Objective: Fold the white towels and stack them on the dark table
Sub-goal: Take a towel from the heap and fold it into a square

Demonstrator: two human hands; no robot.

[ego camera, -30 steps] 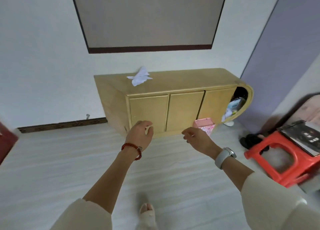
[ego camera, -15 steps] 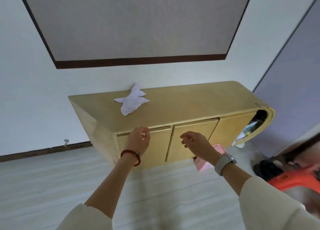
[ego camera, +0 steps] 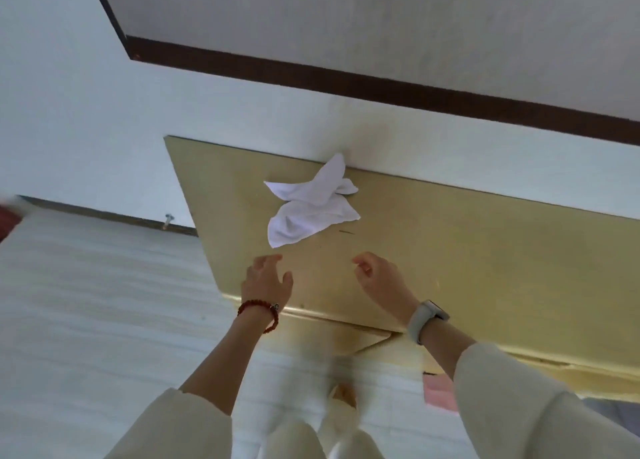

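Note:
A crumpled white towel (ego camera: 311,202) lies on top of a low yellow wooden cabinet (ego camera: 467,251), close to the wall. My left hand (ego camera: 266,282), with a red bead bracelet on the wrist, hovers over the cabinet top just below the towel's lower corner, fingers loosely spread, holding nothing. My right hand (ego camera: 381,278), with a pale watch on the wrist, hovers to the right of it, fingers loosely curled and empty. Neither hand touches the towel. No dark table is in view.
The cabinet stands against a white wall under a grey panel with a dark frame (ego camera: 381,88). Pale wooden floor (ego camera: 86,303) spreads to the left. A pink box (ego camera: 440,396) sits on the floor by the cabinet's front. My legs and a foot show at the bottom.
I have come up to the cabinet, which now fills the view from above. Both hands have risen from in front of its doors to over its top, near the towel.

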